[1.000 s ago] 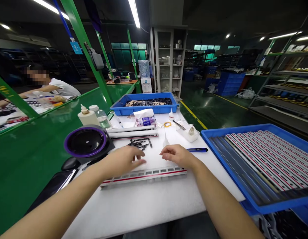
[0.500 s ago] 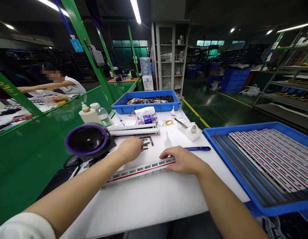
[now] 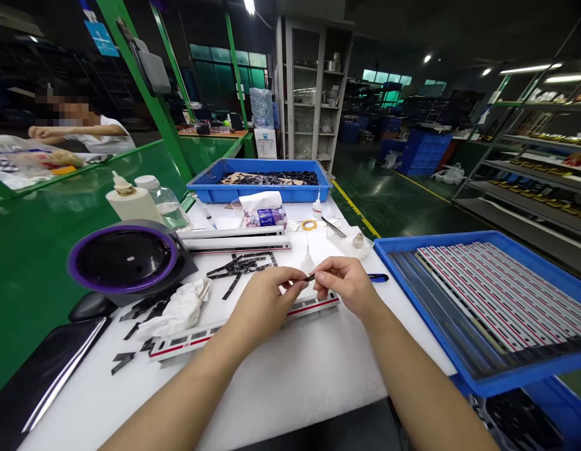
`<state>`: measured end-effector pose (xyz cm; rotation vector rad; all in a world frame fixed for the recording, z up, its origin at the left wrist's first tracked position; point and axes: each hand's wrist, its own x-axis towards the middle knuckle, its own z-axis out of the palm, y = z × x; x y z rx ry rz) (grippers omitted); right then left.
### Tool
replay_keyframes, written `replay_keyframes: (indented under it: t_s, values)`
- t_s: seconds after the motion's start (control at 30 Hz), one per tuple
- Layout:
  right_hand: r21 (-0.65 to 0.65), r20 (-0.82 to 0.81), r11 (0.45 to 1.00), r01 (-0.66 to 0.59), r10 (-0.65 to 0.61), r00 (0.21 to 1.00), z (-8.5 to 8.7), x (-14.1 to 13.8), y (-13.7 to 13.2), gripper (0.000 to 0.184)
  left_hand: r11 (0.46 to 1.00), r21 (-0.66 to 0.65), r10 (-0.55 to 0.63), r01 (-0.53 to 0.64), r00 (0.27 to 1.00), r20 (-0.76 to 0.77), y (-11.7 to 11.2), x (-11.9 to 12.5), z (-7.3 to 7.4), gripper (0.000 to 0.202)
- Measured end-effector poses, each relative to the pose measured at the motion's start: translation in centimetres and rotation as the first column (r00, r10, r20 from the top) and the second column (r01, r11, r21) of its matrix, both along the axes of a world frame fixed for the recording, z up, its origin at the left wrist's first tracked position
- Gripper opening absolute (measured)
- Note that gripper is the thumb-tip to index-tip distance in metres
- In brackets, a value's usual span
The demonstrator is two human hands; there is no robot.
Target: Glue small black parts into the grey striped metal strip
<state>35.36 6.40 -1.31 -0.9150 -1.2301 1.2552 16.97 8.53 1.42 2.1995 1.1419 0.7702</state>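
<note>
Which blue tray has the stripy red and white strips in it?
The near blue tray on the right holds the red-and-white strips. The far blue tray at the table's back holds black pieces instead.

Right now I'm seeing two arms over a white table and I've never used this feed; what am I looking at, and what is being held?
No machine here: a person works with bare hands, filmed by a camera on their head that looks forward and down. The left hand and right hand meet above the table and pinch a small black strip between their fingertips. Under them lies a long white train shell with a red stripe. More black strips lie behind, a white rag and a black round dish with a purple rim to the left. A blue tray of striped shells sits to the right. Another person sits far left.
</note>
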Motion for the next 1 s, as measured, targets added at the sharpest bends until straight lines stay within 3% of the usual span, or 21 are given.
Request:
replay_keyframes:
  t_s: [0.1,0.2,0.27,0.3,0.37,0.43,0.47,0.53,0.67,0.73,0.8,0.87,0.9,1.0]
  values:
    - [-0.123,-0.125,0.988,-0.091,0.075,0.989,0.3,-0.1,-0.1,0.021,0.968,0.226,-0.127,0.105,0.988,0.083,-0.8,-0.4,-0.6,0.01]
    - [-0.25,-0.306,0.915,-0.318,0.237,0.922,0.4,-0.1,-0.1,0.024,0.87,0.454,-0.278,0.191,0.951,0.133,-1.9,-0.2,-0.9,0.009]
    - [-0.235,-0.327,0.903,-0.36,0.276,0.904,0.3,-0.2,-0.5,0.025,0.846,0.507,-0.278,0.169,0.949,0.148,-2.4,0.2,-1.0,0.009]
    - [-0.181,-0.287,0.941,-0.286,0.227,0.931,0.2,-0.4,-0.7,0.024,0.865,0.484,-0.239,0.132,0.956,0.167,-2.5,0.3,-0.9,0.009]
    - [0.022,-0.114,1.0,0.011,-0.009,0.993,0.0,-1.0,-1.5,0.02,0.953,0.301,-0.112,0.045,0.971,0.211,-2.4,0.5,-0.7,0.01]
    - [0.268,0.013,0.921,0.281,-0.295,0.955,-0.2,-1.6,-2.0,0.014,0.999,-0.012,0.032,-0.03,0.972,0.234,-2.1,0.5,-0.3,0.013]
    - [0.332,0.01,0.879,0.343,-0.366,0.93,-0.3,-1.8,-2.1,0.012,0.985,-0.166,0.083,-0.043,0.967,0.241,-1.9,0.4,-0.1,0.015]
    - [0.301,-0.13,0.873,0.385,-0.362,0.923,-0.1,-1.7,-1.7,0.013,0.927,-0.373,0.153,-0.03,0.94,0.306,-1.3,0.1,0.3,0.019]
    - [-0.029,-0.447,0.949,0.313,-0.292,0.845,0.7,0.0,-0.1,0.016,0.906,-0.423,0.277,-0.02,0.784,0.556,-0.6,-0.4,0.6,0.027]
    - [-0.214,-0.476,0.961,0.173,-0.257,0.841,1.0,0.8,0.3,0.018,0.915,-0.403,0.296,-0.025,0.72,0.627,-0.8,-0.3,0.5,0.03]
    - [-0.314,-0.485,0.948,-0.05,-0.115,0.867,1.0,0.9,0.3,0.019,0.914,-0.404,0.281,0.025,0.68,0.678,-1.3,0.1,0.4,0.026]
    - [-0.315,-0.471,0.922,-0.223,0.052,0.88,0.8,0.3,0.0,0.019,0.91,-0.4,0.243,0.109,0.64,0.729,-1.8,0.4,0.2,0.02]
    - [-0.296,-0.437,0.922,-0.25,0.102,0.894,0.6,-0.1,-0.3,0.018,0.909,-0.39,0.221,0.147,0.624,0.75,-2.0,0.6,0.2,0.019]
    - [-0.154,-0.253,0.978,-0.144,0.102,0.962,-0.1,-1.4,-0.9,0.016,0.921,-0.352,0.185,0.164,0.613,0.768,-2.3,1.0,-0.1,0.016]
